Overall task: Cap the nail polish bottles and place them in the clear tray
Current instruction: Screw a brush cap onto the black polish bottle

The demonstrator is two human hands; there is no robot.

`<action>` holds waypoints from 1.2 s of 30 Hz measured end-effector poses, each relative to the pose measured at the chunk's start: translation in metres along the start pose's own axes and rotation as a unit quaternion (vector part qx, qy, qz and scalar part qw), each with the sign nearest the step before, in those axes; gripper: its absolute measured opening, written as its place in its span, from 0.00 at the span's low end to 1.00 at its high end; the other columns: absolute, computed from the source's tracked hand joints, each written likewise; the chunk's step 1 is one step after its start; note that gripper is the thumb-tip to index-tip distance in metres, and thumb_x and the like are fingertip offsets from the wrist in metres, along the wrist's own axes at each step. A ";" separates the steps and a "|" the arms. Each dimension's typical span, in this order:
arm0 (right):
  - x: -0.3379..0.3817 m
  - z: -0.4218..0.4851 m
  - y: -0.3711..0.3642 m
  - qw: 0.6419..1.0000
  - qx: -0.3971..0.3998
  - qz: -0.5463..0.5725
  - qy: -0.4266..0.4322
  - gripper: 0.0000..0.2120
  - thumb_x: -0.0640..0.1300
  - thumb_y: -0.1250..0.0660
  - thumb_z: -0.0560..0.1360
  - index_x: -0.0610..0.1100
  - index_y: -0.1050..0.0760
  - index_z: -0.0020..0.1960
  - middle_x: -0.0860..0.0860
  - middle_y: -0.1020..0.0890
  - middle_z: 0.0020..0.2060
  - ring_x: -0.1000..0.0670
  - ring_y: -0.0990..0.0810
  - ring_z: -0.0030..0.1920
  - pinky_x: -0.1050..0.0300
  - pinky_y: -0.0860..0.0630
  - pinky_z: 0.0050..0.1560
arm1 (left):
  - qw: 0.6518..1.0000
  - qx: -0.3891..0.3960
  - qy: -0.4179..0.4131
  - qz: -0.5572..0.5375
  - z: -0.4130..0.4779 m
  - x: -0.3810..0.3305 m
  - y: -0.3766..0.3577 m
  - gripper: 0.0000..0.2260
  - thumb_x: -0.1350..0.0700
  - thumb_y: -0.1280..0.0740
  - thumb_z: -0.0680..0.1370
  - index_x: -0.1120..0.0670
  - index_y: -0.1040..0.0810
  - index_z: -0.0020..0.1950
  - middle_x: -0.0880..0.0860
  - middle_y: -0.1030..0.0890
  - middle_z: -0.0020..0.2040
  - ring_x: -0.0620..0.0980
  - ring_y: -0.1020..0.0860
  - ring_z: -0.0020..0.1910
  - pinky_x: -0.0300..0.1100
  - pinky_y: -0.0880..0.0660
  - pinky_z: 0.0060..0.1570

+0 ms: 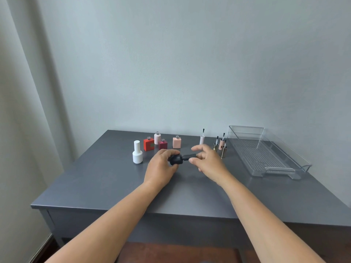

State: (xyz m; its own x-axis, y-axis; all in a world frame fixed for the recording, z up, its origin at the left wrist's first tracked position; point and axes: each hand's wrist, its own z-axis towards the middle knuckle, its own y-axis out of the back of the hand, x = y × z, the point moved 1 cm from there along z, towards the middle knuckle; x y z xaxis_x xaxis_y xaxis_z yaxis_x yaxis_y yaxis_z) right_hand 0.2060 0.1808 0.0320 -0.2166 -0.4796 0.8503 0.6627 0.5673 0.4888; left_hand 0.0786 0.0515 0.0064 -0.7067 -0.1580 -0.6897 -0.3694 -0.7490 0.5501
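My left hand (161, 167) grips a black nail polish bottle (175, 160) held sideways above the table. The fingertips of my right hand (206, 158) pinch its black cap (189, 156), which sits on the bottle's neck. A capped white bottle (137, 152) stands at the left. Behind it stand uncapped bottles: red (148, 144), pale pink (157, 138), dark pink (163, 144) and peach (176, 142). Several brush caps stand upside down at the right: a pale pink one (202, 138), a peach one (221, 143) and two gold ones (215, 146) (224, 151). The clear tray (266, 154) is at far right.
All of this rests on a grey table (114, 183) against a pale wall. A curtain (22, 111) hangs at the left. The table's front edge runs under my forearms.
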 end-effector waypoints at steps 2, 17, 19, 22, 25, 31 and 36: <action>-0.001 0.001 -0.002 1.000 -0.007 0.028 0.006 0.07 0.40 0.30 0.74 0.49 0.22 0.51 0.50 0.16 0.38 0.58 0.29 0.23 0.60 0.28 0.31 | 1.000 -0.001 0.001 0.002 0.000 0.000 0.000 0.18 0.60 0.26 0.72 0.48 0.19 0.60 0.44 0.22 0.54 0.42 0.24 0.50 0.32 0.32 0.53; -0.005 0.003 0.001 0.999 0.001 -0.035 -0.005 0.21 0.64 0.30 0.69 0.56 0.27 0.57 0.54 0.17 0.38 0.55 0.21 0.25 0.59 0.28 0.37 | 1.000 -0.009 0.000 -0.001 -0.001 0.000 0.001 0.19 0.60 0.25 0.71 0.48 0.19 0.60 0.41 0.23 0.52 0.42 0.23 0.51 0.32 0.32 0.52; -0.008 0.005 0.001 1.000 -0.001 -0.006 0.017 0.15 0.49 0.27 0.71 0.56 0.27 0.56 0.53 0.18 0.41 0.55 0.23 0.24 0.59 0.27 0.37 | 1.000 -0.007 0.003 0.000 -0.001 0.000 0.001 0.19 0.60 0.25 0.71 0.48 0.19 0.60 0.41 0.23 0.52 0.42 0.23 0.51 0.32 0.32 0.52; -0.009 0.008 0.001 0.999 -0.023 0.017 0.036 0.06 0.42 0.29 0.74 0.51 0.23 0.47 0.51 0.16 0.39 0.54 0.26 0.22 0.58 0.26 0.35 | 1.000 -0.007 0.003 0.005 -0.001 -0.001 0.000 0.19 0.60 0.25 0.71 0.47 0.19 0.60 0.40 0.24 0.51 0.42 0.24 0.51 0.32 0.32 0.52; -0.009 0.008 0.000 0.999 -0.034 0.012 0.024 0.05 0.48 0.31 0.75 0.49 0.21 0.42 0.52 0.16 0.32 0.54 0.27 0.22 0.58 0.27 0.32 | 1.000 -0.006 0.000 0.009 -0.001 -0.001 0.001 0.19 0.61 0.25 0.71 0.47 0.19 0.61 0.40 0.25 0.51 0.40 0.25 0.50 0.32 0.33 0.52; -0.003 0.006 0.001 0.996 -0.026 -0.074 -0.031 0.28 0.67 0.43 0.76 0.44 0.20 0.39 0.56 0.17 0.27 0.55 0.24 0.21 0.60 0.29 0.32 | 1.000 -0.003 0.003 0.006 -0.001 0.000 0.001 0.19 0.61 0.25 0.72 0.47 0.19 0.61 0.39 0.25 0.51 0.39 0.26 0.51 0.32 0.33 0.52; -0.008 0.004 0.000 1.000 0.004 -0.016 0.016 0.17 0.56 0.28 0.71 0.59 0.27 0.58 0.55 0.18 0.40 0.56 0.22 0.26 0.60 0.26 0.36 | 1.000 -0.001 0.011 0.004 0.000 0.001 0.001 0.19 0.60 0.25 0.72 0.47 0.19 0.61 0.40 0.24 0.51 0.41 0.25 0.50 0.32 0.33 0.52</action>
State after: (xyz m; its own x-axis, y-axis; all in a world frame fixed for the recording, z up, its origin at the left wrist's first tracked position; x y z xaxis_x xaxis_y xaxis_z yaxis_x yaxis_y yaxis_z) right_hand 0.2047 0.1876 0.0264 -0.2138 -0.5183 0.8281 0.6504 0.5569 0.5165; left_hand 0.0782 0.0507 0.0060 -0.6955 -0.1783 -0.6960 -0.3629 -0.7489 0.5545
